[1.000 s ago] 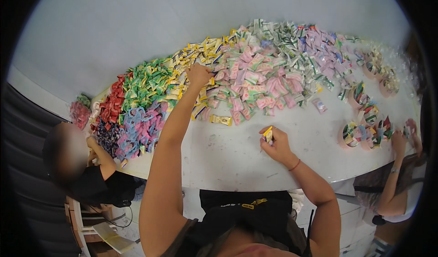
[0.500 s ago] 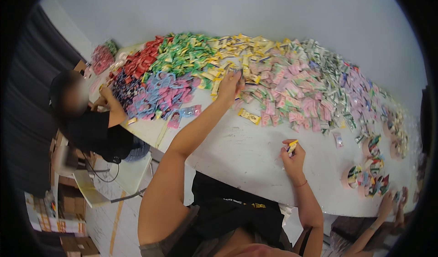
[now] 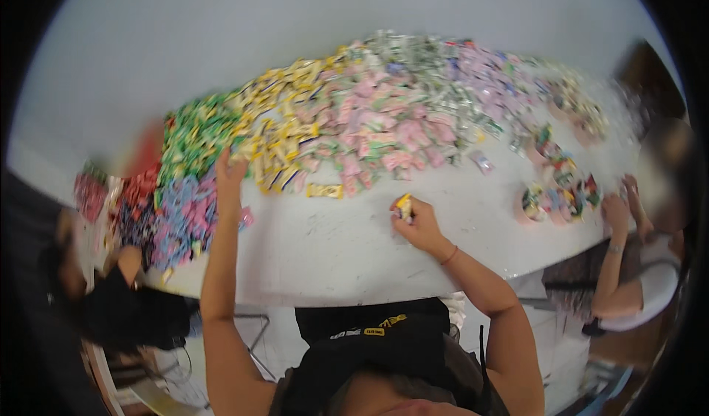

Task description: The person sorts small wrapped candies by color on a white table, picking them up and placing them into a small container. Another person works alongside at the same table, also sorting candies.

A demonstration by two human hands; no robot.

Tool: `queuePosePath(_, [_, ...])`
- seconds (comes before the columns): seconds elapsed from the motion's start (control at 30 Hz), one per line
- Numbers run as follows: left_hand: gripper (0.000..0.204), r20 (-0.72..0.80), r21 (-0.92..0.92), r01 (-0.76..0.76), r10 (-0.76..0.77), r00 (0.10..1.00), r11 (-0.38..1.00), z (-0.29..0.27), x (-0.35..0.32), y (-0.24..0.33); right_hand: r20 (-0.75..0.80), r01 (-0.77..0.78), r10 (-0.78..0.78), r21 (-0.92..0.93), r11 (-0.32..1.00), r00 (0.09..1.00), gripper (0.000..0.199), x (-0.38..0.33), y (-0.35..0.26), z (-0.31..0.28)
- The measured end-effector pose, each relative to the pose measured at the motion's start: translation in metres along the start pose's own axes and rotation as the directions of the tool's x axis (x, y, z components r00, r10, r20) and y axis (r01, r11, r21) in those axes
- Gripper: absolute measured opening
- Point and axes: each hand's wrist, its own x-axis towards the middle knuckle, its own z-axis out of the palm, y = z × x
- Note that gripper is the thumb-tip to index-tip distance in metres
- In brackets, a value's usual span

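A long white table [image 3: 332,246] carries heaps of small wrapped packets sorted by colour: green [image 3: 196,132], yellow [image 3: 284,132], pink [image 3: 380,124], and pale silver and lilac [image 3: 473,76] further right. My left hand [image 3: 230,169] reaches far out and lies on the edge of the yellow heap beside the green one. My right hand [image 3: 415,220] rests on the bare table, closed around a small yellow packet [image 3: 404,206]. A single yellow packet [image 3: 325,190] lies loose between my hands.
Red packets [image 3: 140,187] and blue-purple packets [image 3: 181,217] lie at the left end, where a person in black [image 3: 125,298] sits. At the right end another person's hands [image 3: 617,209] work beside small cups of mixed packets [image 3: 561,198].
The view has swung to the right and is blurred. My left hand has shifted left along the heaps toward the green packets. My right hand stays closed on the yellow packet.
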Motion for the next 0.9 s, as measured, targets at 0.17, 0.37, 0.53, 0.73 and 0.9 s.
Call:
queuePosePath(0.17, [0.126, 0.209, 0.787, -0.170, 0.002, 0.978, 0.593, 0.088, -0.050, -0.038, 0.017, -0.009, 0.010, -0.057, 0.998, 1.000, 0.015, 0.000, -0.009, -0.006])
queuePosePath(0.37, [0.124, 0.079, 0.776, -0.174, 0.180, 0.981, 0.607, 0.138, -0.031, -0.046, 0.009, -0.084, 0.083, 0.109, 0.991, 0.997, 0.014, -0.002, -0.019, -0.010])
queuePosePath(0.53, [0.091, 0.317, 0.501, -0.740, 0.701, 0.639, 0.448, 0.232, -0.049, 0.010, -0.218, 0.078, -0.043, 0.156, 0.985, 0.975, 0.009, 0.007, -0.012, -0.015])
queuePosePath(0.73, [0.091, 0.705, 0.254, -0.914, 0.587, 0.398, 0.315, 0.401, -0.083, 0.050, -0.802, 0.290, 0.024, 0.243, 0.925, 0.597, 0.018, 0.021, -0.035, -0.100])
queuePosePath(0.9, [0.100, 0.643, 0.541, -0.814, 0.520, 0.562, 0.211, 0.435, -0.068, 0.026, -0.793, 0.219, 0.019, 0.191, 0.957, 0.609, 0.018, 0.016, -0.028, -0.113])
